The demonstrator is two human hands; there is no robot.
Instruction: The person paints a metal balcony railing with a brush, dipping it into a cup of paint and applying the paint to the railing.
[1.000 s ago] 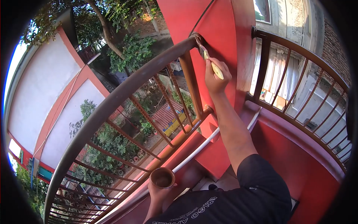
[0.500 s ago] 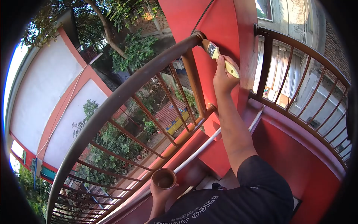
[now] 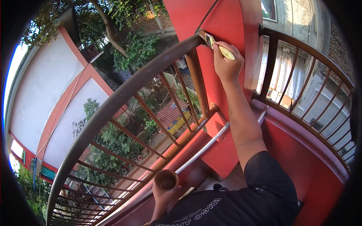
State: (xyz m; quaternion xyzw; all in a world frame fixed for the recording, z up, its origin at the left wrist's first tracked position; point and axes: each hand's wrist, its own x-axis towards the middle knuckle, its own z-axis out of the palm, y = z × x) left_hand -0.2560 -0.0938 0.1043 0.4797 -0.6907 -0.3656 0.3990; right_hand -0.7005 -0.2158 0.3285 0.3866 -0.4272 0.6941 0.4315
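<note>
My right hand grips a paintbrush with a pale yellow handle. Its bristles press on the far end of the brown metal handrail, where the rail meets the red pillar. My left hand holds a small brown cup of paint low, near my chest. The rail curves from lower left up to the pillar, with slanted brown bars under it.
A second brown railing runs along the right side above a red parapet. A white pipe lies along the base of the left railing. Below the balcony are trees, rooftops and a white and red wall.
My right hand has risen along the pillar and turned the brush, so its bristles now lie flatter on the top end of the rail. The cup stays almost still.
</note>
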